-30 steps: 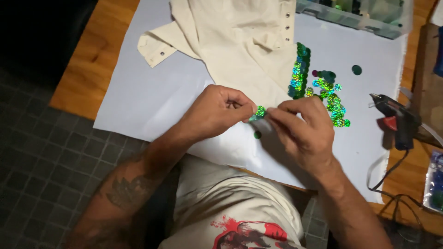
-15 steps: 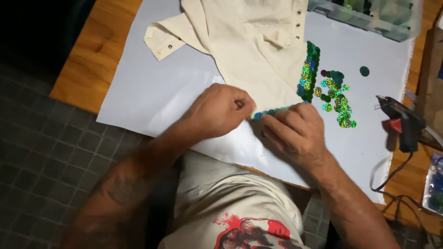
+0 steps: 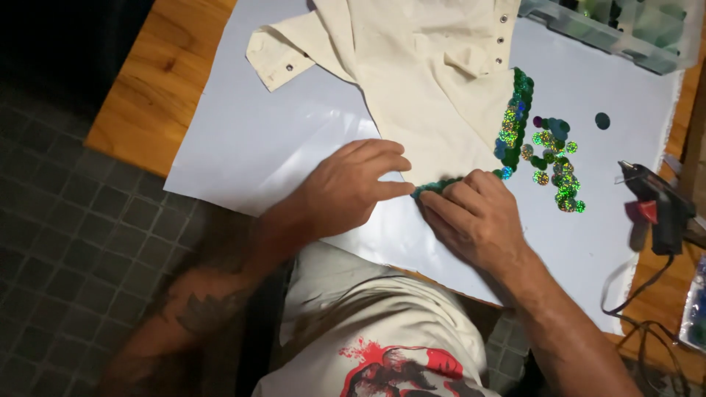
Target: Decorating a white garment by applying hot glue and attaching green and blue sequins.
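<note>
A short strip of green sequins (image 3: pixel 440 186) is pressed along the near hem of a cream garment (image 3: pixel 430 81), its long axis running left to right between both hands. The left hand (image 3: pixel 349 187) lies flat, fingers extended; the right hand (image 3: pixel 478 217), equally close, is curled, fingertips pinning the glittering, overlapping discs

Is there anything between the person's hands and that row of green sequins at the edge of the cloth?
Nothing visible. The left hand and the right hand both have fingertips pressing directly on the green sequin strip along the hem of the cream garment. The loose sequins lie off to the side.
</note>
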